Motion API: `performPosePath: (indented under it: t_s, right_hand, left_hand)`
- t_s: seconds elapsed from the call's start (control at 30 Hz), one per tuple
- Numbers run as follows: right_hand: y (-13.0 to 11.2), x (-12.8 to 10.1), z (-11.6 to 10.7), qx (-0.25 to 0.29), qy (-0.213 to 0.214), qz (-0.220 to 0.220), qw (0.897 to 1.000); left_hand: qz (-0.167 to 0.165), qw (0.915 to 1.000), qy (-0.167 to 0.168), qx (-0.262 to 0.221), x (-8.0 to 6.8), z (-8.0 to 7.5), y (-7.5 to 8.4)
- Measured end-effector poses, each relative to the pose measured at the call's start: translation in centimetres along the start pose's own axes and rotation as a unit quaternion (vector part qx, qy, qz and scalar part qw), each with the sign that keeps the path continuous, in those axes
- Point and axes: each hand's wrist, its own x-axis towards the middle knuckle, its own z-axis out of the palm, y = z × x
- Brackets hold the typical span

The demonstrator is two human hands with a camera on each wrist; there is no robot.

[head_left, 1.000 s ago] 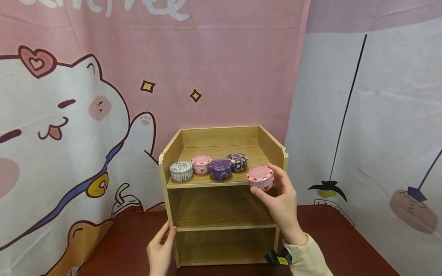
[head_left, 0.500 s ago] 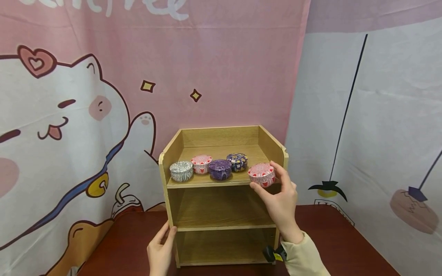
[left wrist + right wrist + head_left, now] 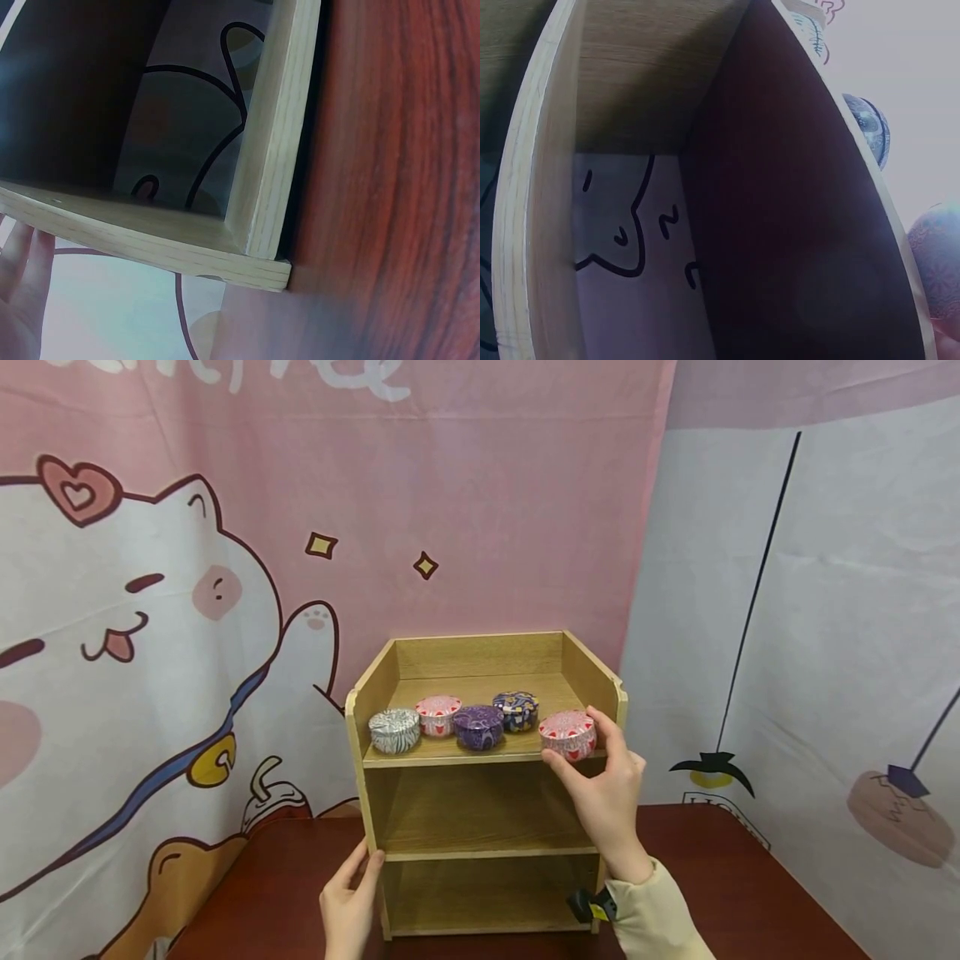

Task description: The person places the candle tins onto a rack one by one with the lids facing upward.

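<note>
My right hand (image 3: 611,802) holds a round pink tin with red hearts (image 3: 568,736) between thumb and fingers, at the right front edge of a wooden shelf unit's top. In the right wrist view this pink tin (image 3: 939,259) shows at the right edge, mostly cut off. On the same top board stand a grey-white striped tin (image 3: 394,732), another pink tin (image 3: 438,716), a purple tin (image 3: 478,727) and a dark blue and yellow tin (image 3: 516,711). Low on the left, my left hand (image 3: 349,897) grips the side panel of the shelf unit (image 3: 480,762); its fingers (image 3: 34,266) lie along the panel's outside.
The shelf unit has two open compartments (image 3: 487,810) below its top board, and raised sides and back around the top. It stands on a dark red table (image 3: 712,877). Printed cloth (image 3: 510,527) hangs behind and at the right.
My right hand has raised the pink tin slightly and moved it in toward the top board's right front edge. My left hand and the other tins keep their places.
</note>
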Motion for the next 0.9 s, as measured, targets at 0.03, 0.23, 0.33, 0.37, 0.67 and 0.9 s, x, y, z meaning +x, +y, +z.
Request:
performPosePath:
  t_s: [0.03, 0.23, 0.33, 0.37, 0.67, 0.9]
  right_hand:
    - [0.01, 0.0, 0.06, -0.004, 0.0, 0.001, 1.0]
    - [-0.04, -0.03, 0.29, -0.028, -0.014, 0.009, 0.999]
    - [-0.16, -0.07, 0.31, -0.04, -0.022, 0.013, 0.999]
    - [-0.21, -0.1, 0.31, -0.043, -0.024, 0.014, 0.999]
    - [-0.29, -0.25, 0.24, -0.075, -0.025, 0.017, 0.997]
    - [-0.38, -0.02, 0.28, -0.094, -0.026, 0.0, 0.995]
  left_hand:
    - [-0.004, 1.0, -0.004, 0.004, 0.02, -0.03, 0.08]
    - [-0.012, 0.9997, -0.018, 0.011, 0.14, -0.12, 0.36]
    - [-0.016, 0.9996, -0.016, 0.015, 0.13, -0.14, 0.32]
    - [-0.018, 0.9996, -0.015, 0.017, 0.11, -0.16, 0.27]
    - [-0.021, 0.9995, -0.013, 0.022, -0.08, -0.18, 0.07]
    - [-0.012, 0.9997, -0.01, 0.018, 0.03, -0.21, 0.05]
